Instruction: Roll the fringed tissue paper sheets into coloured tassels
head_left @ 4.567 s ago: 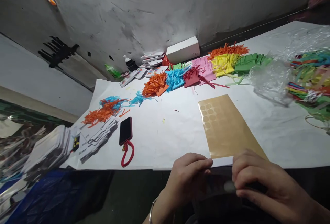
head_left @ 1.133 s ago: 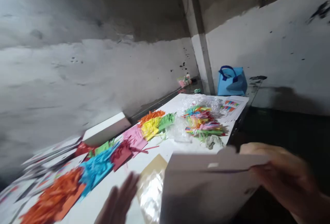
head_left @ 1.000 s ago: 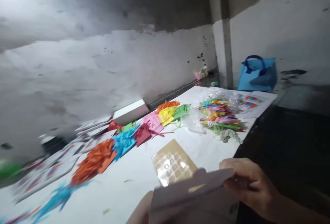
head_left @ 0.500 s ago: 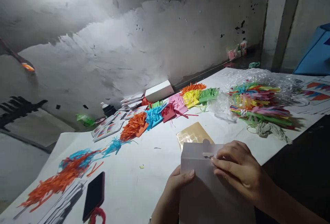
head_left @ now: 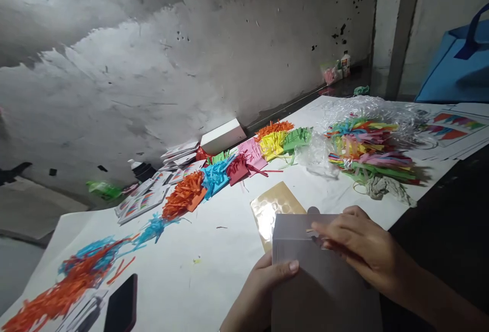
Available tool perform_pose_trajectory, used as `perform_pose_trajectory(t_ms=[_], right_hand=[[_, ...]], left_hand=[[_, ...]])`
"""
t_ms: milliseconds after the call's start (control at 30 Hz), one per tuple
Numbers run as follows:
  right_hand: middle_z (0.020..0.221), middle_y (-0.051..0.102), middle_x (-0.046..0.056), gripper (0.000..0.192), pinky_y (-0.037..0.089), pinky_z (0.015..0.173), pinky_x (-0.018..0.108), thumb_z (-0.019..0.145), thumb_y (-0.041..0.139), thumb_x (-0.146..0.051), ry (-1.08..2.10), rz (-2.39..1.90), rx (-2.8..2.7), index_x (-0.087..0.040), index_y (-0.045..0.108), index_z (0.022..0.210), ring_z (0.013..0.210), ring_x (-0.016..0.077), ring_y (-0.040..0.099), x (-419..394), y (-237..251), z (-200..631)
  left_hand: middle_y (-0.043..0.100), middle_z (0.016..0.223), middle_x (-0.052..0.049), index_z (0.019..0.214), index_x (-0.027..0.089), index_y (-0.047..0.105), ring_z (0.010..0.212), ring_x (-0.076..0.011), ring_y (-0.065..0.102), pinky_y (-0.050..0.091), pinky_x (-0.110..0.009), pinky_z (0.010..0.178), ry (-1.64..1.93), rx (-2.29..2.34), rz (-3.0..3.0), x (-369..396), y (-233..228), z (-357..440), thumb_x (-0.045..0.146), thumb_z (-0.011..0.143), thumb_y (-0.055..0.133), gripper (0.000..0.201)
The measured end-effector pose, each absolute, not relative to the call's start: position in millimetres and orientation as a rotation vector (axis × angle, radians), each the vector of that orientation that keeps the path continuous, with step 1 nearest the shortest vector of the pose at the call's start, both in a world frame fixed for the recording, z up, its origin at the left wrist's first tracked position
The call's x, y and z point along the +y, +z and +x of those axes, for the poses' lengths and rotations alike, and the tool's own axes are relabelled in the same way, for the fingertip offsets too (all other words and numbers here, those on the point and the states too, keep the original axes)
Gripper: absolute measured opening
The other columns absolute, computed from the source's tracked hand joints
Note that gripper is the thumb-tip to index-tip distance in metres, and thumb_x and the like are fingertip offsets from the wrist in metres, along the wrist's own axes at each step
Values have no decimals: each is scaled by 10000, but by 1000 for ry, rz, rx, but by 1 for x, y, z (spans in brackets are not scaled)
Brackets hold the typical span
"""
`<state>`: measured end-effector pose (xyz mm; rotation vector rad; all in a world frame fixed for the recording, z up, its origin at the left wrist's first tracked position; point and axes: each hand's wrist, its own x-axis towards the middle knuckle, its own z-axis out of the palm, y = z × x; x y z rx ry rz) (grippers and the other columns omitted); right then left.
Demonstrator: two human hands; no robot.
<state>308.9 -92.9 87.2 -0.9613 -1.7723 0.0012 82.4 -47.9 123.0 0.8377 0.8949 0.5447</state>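
Head view: I see left hand [head_left: 263, 283] gripping left edge of grey card [head_left: 321, 276], thumb on its face. Right hand [head_left: 361, 248] on card's top edge, fingers [head_left: 324, 230] pinched closed at small slot. Card held upright at near edge of surface [head_left: 229, 250], just in front of sticker sheet [head_left: 273, 207]. Paper fringes [head_left: 244, 161] beyond, phone [head_left: 121, 307] far left.

One head-worn camera looked forward and down along the desk [head_left: 214, 250] from its near edge, close over the hands, facing the stained wall [head_left: 153, 82] beyond.
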Motion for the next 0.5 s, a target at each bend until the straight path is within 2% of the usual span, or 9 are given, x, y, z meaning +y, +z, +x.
perform_pose_trajectory(t_ms=[67,133,233,333,433,500], right_hand=[[896,692,43,331,499,751,320,992,494,-49,-52,-945,-1915,-179,622,1268,789,166,612,-90,95,311],[857,674,38,233,477,729,328,987,500,-40,-74,-977,-1940,-161,650,1118,769,167,593,-88,101,309],[831,651,21,173,482,711,324,994,505,-74,29,-1047,-1862,-199,616,947,780,175,590,-88,105,305],[788,618,1,165,523,633,273,1025,482,-182,210,-1064,-1644,-236,572,898,730,159,607,-98,97,317],[674,573,-18,195,486,455,212,1038,491,-302,262,-1138,-1413,-259,606,887,539,122,576,-120,69,363],[706,669,7,178,485,440,212,1018,552,-310,325,-1311,-1501,-268,698,924,542,126,652,-138,37,405]], left_hand=[[808,994,-142,1138,101,775,990,-347,735,524,-386,877,535,847,837,-50,124,86,258,694,834,475],[808,996,-133,1145,112,774,1005,-343,731,518,-379,877,524,812,835,-51,125,88,260,702,830,470],[810,982,-126,1121,121,783,991,-328,738,517,-355,857,485,807,845,-52,127,91,271,706,835,445],[814,943,-128,1088,112,796,945,-317,750,524,-338,832,458,838,859,-48,129,92,279,698,840,427],[817,909,-131,1092,107,795,896,-313,758,541,-335,790,489,859,884,-40,127,85,279,678,847,451],[816,887,-133,1070,110,799,857,-307,761,551,-331,757,539,856,898,-34,123,76,288,666,855,445]])
